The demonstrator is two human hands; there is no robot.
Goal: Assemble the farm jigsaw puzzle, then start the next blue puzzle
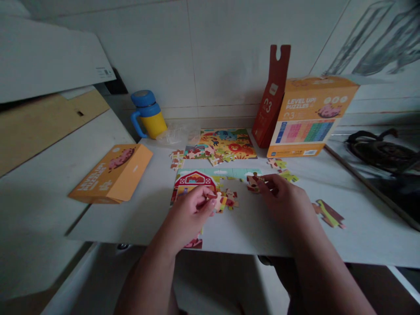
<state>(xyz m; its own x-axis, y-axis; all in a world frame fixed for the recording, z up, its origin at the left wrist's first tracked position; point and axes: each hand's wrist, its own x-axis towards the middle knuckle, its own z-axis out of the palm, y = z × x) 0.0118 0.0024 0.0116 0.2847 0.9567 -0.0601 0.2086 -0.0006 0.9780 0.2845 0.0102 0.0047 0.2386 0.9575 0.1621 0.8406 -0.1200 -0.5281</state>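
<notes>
A partly joined jigsaw puzzle (pixel 197 179) with a red barn lies on the white table in front of me. My left hand (pixel 193 210) pinches a puzzle piece (pixel 220 202) just above the puzzle's lower part. To the right, my right hand (pixel 278 192) grips another puzzle piece (pixel 253 183), brown and cream, beside the puzzle's right side. Joined pieces with an animal picture (pixel 232 199) show between the two hands. Part of the barn is hidden behind my left hand.
An orange box (pixel 111 175) lies at left; a larger puzzle box (pixel 311 118) stands at back right. A picture sheet (pixel 243 142), clear plastic (pixel 179 133) and a blue-yellow mug (pixel 149 116) are at the back. Loose pieces (pixel 330 213) lie right, near a dark bag (pixel 380 151).
</notes>
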